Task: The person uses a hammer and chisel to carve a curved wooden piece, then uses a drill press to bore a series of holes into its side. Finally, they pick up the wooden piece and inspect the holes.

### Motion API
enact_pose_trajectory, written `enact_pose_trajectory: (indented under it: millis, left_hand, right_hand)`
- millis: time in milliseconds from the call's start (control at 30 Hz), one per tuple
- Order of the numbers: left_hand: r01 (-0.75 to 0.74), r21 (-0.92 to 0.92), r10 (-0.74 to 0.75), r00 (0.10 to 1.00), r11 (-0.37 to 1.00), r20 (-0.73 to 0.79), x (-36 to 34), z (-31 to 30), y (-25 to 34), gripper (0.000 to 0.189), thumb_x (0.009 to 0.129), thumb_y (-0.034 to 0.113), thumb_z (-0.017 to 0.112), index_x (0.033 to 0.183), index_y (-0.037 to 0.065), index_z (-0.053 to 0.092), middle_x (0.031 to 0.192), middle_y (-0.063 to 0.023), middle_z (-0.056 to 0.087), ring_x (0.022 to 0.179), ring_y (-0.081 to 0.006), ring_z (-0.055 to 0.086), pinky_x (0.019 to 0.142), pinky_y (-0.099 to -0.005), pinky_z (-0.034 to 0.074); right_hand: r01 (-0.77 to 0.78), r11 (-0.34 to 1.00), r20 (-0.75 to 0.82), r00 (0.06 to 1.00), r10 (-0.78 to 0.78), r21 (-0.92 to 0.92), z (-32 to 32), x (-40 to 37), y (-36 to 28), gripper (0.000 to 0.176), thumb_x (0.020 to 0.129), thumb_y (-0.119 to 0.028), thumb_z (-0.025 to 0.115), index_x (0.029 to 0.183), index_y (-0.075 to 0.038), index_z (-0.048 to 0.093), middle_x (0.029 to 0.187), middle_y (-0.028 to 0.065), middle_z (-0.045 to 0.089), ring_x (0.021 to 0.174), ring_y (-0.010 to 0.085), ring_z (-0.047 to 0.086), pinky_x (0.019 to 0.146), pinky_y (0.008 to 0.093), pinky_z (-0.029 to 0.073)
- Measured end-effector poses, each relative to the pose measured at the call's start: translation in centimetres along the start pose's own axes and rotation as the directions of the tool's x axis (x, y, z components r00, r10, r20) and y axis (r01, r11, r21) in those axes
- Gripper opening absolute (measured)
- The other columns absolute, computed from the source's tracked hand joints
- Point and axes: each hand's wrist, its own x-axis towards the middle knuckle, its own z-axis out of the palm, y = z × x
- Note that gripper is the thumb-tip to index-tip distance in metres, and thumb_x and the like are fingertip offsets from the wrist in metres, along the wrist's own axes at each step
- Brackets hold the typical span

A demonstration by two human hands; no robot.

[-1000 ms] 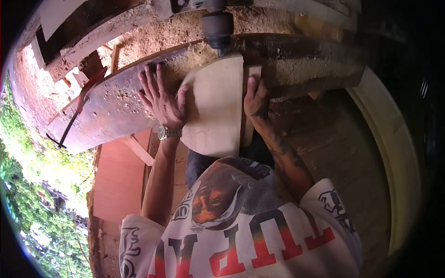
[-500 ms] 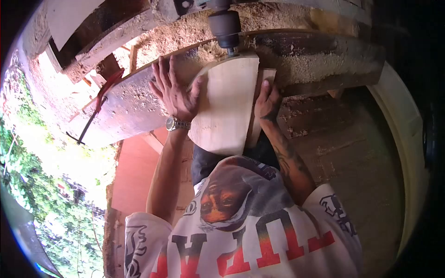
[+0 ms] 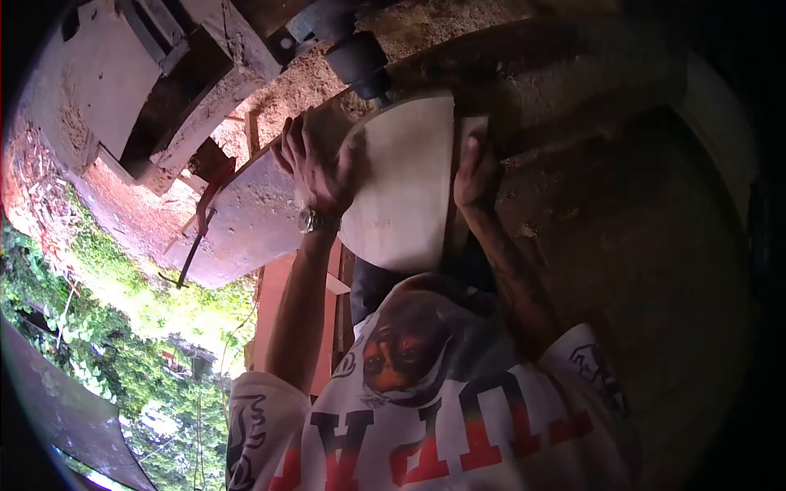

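A pale wooden board (image 3: 403,184) with a curved far edge lies in front of me, that edge against the bit below a dark tool spindle (image 3: 358,64). My left hand (image 3: 322,168) is open beside the board, fingers spread on the work surface and thumb at its left edge. A narrower wooden strip (image 3: 460,188) runs along the board's right side. My right hand (image 3: 477,176) is closed around the strip, thumb on top and fingers mostly hidden beneath.
Sawdust covers the curved work table (image 3: 254,209). A red-handled clamp (image 3: 201,233) hangs at its left edge. Wooden blocks and a box-like part (image 3: 176,98) stand at the upper left. Greenery shows beyond on the left; the right side is dark.
The view has tilted and darkened. Against the spindle, the board has shifted to the right, so the bit now meets its curved edge farther left. Both hands keep their places on the wood.
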Motion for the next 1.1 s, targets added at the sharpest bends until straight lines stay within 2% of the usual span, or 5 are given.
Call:
enact_pose_trajectory:
  millis: [133, 333, 600, 700, 1100]
  left_hand:
    - [0.037, -0.047, -0.036, 0.999, 0.998, 0.023, -0.8, -0.1, -0.5, 0.087, 0.095, 0.069, 0.043, 0.153, 0.004, 0.037, 0.158, -0.0213, 0.035, 0.150, -0.0416, 0.023, 0.120, -0.0621, 0.008]
    - [0.153, -0.080, -0.153, 0.988, 0.985, 0.004, -1.9, -0.1, 0.2, 0.089, 0.096, 0.071, 0.037, 0.158, 0.006, 0.032, 0.164, -0.0202, 0.027, 0.154, -0.0420, 0.016, 0.120, -0.0626, 0.005]
    - [0.238, -0.087, -0.241, 0.970, 0.967, -0.033, -3.0, 0.1, 0.9, 0.092, 0.094, 0.076, 0.031, 0.160, 0.012, 0.029, 0.166, -0.0195, 0.024, 0.154, -0.0425, 0.014, 0.120, -0.0635, 0.006]
    - [0.269, -0.096, -0.275, 0.960, 0.958, -0.049, -3.4, 0.4, 1.0, 0.092, 0.094, 0.076, 0.031, 0.160, 0.012, 0.029, 0.166, -0.0191, 0.023, 0.154, -0.0424, 0.014, 0.119, -0.0640, 0.005]
    - [0.378, -0.078, -0.383, 0.921, 0.923, -0.071, -5.9, 0.9, 1.3, 0.088, 0.096, 0.074, 0.029, 0.161, 0.015, 0.030, 0.169, -0.0131, 0.020, 0.156, -0.0378, 0.010, 0.121, -0.0602, 0.004]
  right_hand:
    - [0.360, 0.915, -0.119, 0.916, -0.384, -0.181, 1.5, 1.6, 3.7, 0.041, 0.107, -0.033, 0.045, 0.090, 0.002, 0.059, 0.076, 0.0194, 0.057, 0.071, 0.0357, 0.057, 0.068, 0.0442, 0.045]
    - [0.248, 0.960, 0.069, 0.968, -0.241, -0.131, 0.0, 1.6, 1.0, 0.042, 0.106, -0.031, 0.048, 0.118, 0.008, 0.062, 0.110, 0.0305, 0.066, 0.105, 0.0488, 0.063, 0.091, 0.0487, 0.049]
    - [0.227, 0.944, 0.130, 0.971, -0.201, -0.239, -0.7, 2.0, -0.7, 0.040, 0.106, -0.032, 0.049, 0.112, 0.004, 0.065, 0.102, 0.0285, 0.068, 0.101, 0.0476, 0.065, 0.085, 0.0483, 0.051]
    - [0.364, 0.917, 0.090, 0.931, -0.354, -0.162, -0.4, 2.4, -0.3, 0.039, 0.106, -0.031, 0.049, 0.115, 0.004, 0.063, 0.104, 0.0303, 0.066, 0.101, 0.0493, 0.063, 0.086, 0.0494, 0.050]
    - [0.507, 0.849, 0.128, 0.862, -0.491, -0.152, -0.5, 2.3, -0.9, 0.040, 0.105, -0.029, 0.051, 0.115, 0.010, 0.058, 0.105, 0.0349, 0.063, 0.100, 0.0531, 0.060, 0.085, 0.0505, 0.049]
